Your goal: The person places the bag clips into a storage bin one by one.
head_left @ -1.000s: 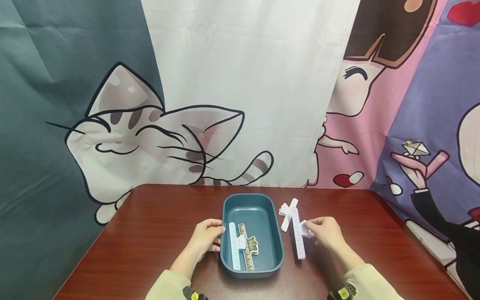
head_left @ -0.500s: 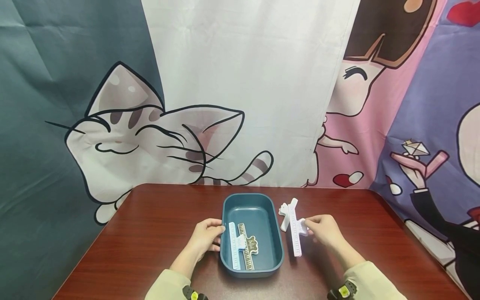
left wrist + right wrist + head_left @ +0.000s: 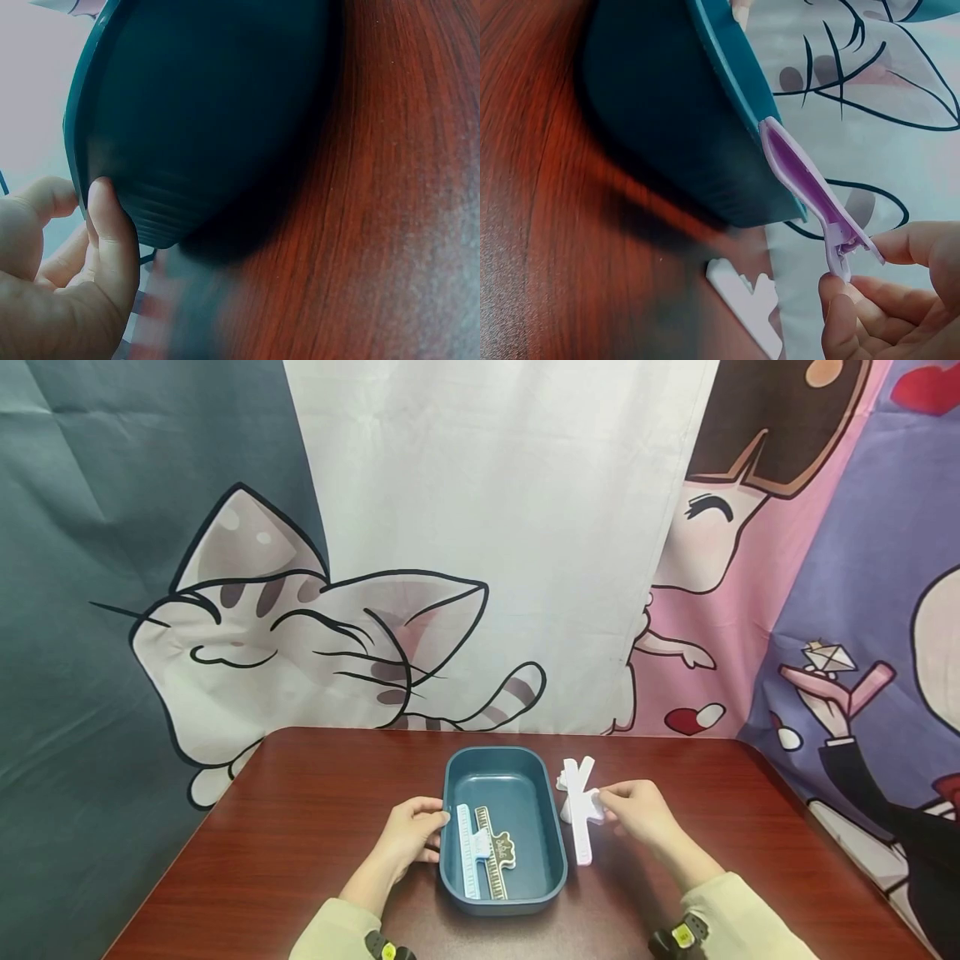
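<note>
My left hand [image 3: 405,837] grips the left rim of a dark teal tray [image 3: 551,810], thumb on the rim; fingers lie against its outer wall in the left wrist view. My right hand [image 3: 641,810] pinches the handle of a pale purple sealing clip [image 3: 804,176] between thumb and fingers. That clip is raised just right of the tray, with its long bar angled away from me. A white clip [image 3: 588,766] lies on the table beyond, partly hidden by it. Inside the tray, a light blue clip [image 3: 468,860] and a brown patterned clip [image 3: 497,878] lie side by side.
The tray stands on a reddish-brown wooden table [image 3: 322,810]. Behind the table's far edge hangs a cloth backdrop [image 3: 480,485] printed with a cat and cartoon figures.
My right hand has carried the purple clip leftward toward the tray, and its bar now covers more of the white clip. The left hand and tray have stayed put.
</note>
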A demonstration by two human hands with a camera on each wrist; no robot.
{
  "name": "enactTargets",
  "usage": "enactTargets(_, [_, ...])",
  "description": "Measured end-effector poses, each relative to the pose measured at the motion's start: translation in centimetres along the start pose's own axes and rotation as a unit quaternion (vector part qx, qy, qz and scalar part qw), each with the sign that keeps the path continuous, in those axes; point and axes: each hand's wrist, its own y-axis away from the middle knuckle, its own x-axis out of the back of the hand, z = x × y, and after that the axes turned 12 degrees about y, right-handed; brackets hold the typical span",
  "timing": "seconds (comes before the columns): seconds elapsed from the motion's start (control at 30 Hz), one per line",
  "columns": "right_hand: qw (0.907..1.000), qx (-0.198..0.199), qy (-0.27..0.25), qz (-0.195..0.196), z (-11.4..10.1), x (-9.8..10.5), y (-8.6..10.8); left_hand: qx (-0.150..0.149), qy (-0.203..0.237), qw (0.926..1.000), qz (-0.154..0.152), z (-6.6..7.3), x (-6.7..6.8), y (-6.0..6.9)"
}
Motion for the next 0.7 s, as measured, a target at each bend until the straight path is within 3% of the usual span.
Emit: enactTargets(0.7, [0.9995,0.017,-0.011,-0.023,-1.8,-0.3,0.2,-0.003,-0.001,1.0,-0.003,-0.1,0.1,-0.1])
